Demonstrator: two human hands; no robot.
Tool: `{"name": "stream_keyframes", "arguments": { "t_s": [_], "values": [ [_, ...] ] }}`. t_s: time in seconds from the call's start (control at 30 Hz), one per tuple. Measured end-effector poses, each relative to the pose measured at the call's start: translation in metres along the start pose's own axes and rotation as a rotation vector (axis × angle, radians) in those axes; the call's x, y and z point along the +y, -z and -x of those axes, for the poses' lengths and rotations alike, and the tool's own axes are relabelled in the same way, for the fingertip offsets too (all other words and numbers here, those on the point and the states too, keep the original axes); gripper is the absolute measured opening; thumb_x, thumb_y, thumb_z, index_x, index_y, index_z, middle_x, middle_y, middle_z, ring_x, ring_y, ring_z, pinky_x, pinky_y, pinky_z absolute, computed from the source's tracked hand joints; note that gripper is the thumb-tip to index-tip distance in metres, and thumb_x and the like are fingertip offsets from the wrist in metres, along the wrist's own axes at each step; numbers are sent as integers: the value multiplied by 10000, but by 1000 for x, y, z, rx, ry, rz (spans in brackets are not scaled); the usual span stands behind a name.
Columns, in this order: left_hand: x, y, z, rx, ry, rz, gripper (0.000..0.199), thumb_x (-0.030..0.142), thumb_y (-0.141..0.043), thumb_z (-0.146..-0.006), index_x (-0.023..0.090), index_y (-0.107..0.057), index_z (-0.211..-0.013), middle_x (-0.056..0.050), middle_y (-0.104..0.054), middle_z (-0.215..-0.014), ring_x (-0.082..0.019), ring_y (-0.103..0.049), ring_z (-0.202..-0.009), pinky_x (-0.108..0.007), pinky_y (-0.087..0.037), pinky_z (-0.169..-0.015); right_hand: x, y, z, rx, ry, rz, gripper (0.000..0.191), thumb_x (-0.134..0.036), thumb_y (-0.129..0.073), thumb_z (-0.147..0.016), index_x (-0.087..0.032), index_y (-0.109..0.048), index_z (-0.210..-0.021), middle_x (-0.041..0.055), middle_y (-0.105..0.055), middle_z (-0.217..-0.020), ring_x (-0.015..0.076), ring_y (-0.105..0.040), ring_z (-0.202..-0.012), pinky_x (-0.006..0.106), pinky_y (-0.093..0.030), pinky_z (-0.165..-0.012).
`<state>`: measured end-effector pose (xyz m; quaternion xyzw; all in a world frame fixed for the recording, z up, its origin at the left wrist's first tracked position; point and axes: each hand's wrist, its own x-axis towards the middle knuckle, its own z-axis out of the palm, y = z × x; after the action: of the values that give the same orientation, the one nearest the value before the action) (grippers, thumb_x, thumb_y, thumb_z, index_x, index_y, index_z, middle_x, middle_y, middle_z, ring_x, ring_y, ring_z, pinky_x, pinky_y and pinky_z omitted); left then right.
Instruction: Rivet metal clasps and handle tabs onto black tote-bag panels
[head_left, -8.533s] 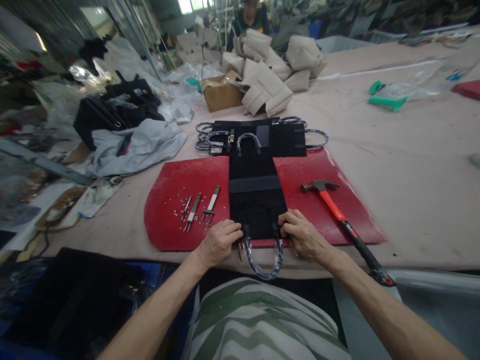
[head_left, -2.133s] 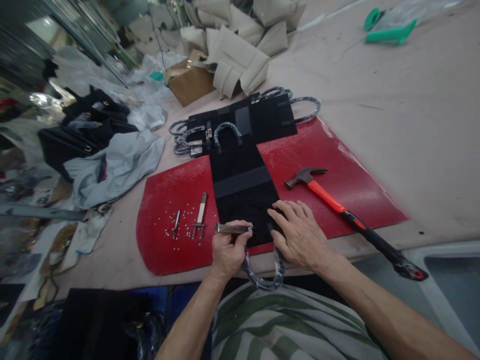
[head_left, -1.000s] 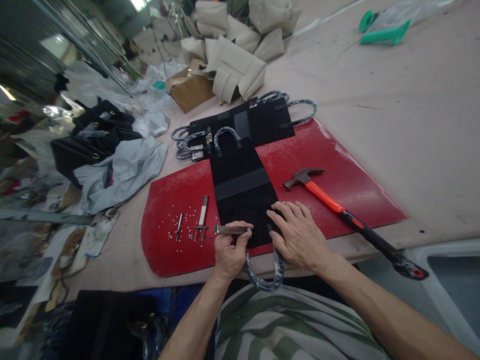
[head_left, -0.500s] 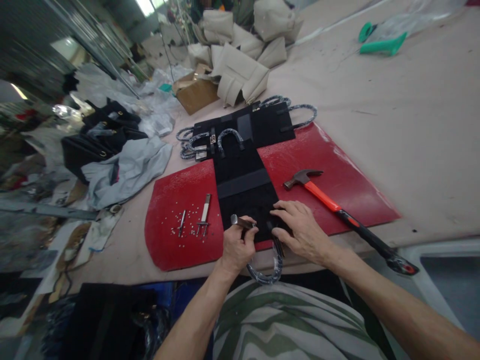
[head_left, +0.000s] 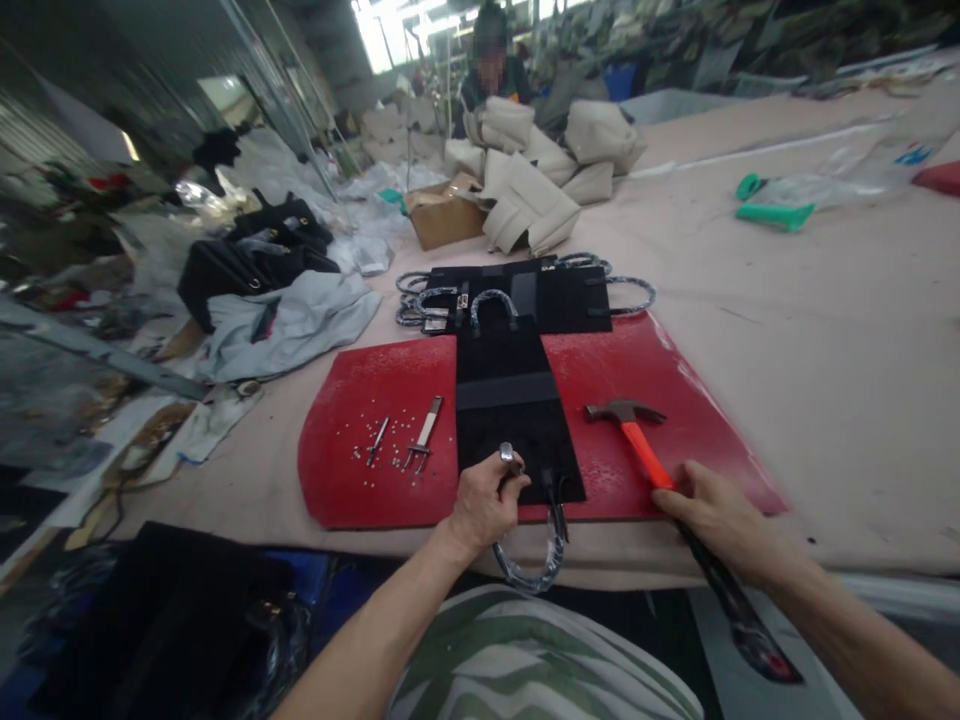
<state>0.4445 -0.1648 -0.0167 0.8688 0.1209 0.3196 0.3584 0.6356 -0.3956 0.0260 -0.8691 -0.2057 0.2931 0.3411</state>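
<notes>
My left hand is closed around a short metal punch, held over the near end of a black panel. A plastic-wrapped handle loops off that end over the table's front edge. My right hand is on the orange and black shaft of a claw hammer, its thumb on top and fingers around the far side. The hammer's head rests on the red mat. At the left of the mat lie a pronged tool and a thin metal rod among small pale bits.
More black panels with wrapped handles lie behind the mat. Beyond them are a cardboard box and beige bag pieces. Grey cloth and black bags are at the left. A person is at the far side.
My right hand has left the black panel, moved right and taken hold of the hammer's shaft. The hammer has turned a little. My left hand still holds the punch. The camera view has tilted up.
</notes>
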Motion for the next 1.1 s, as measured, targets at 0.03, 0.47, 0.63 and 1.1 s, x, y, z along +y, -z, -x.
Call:
{"name": "stream_keyframes", "arguments": {
  "t_s": [0.03,0.47,0.63,1.1],
  "values": [
    [0,0,0,-4,8,5,120,158,-592,-882,196,-650,-980,-48,-719,-851,-185,-706,-764,-275,-568,-735,-6,-1,3,-93,-69,-162,170,-354,-540,-824,-228,-456,-749,15,-490,-677,150,-449,-551,290,-392,-513],
    [0,-1,0,-29,38,14,58,166,-599,-876,195,-630,-916,-45,-692,-823,-181,-678,-763,-263,-524,-731,-122,22,84,380,892,316,386,-480,-390,-1042,-248,-474,-746,-37,-494,-501,125,-428,-369,283,-262,-403],
    [-1,-3,1,-44,18,9,75,159,-594,-879,195,-628,-936,-42,-690,-836,-185,-672,-783,-270,-514,-736,-123,21,91,419,1002,581,297,-363,-359,-1069,-254,-461,-812,-45,-517,-512,141,-484,-382,292,-257,-417],
    [1,-2,0,-60,12,-26,59,157,-583,-885,204,-592,-919,-34,-659,-826,-172,-636,-759,-265,-500,-722,-79,23,49,42,377,232,471,-623,-310,-954,-259,-452,-691,-1,-524,-563,164,-488,-481,290,-367,-484]
  ]
}}
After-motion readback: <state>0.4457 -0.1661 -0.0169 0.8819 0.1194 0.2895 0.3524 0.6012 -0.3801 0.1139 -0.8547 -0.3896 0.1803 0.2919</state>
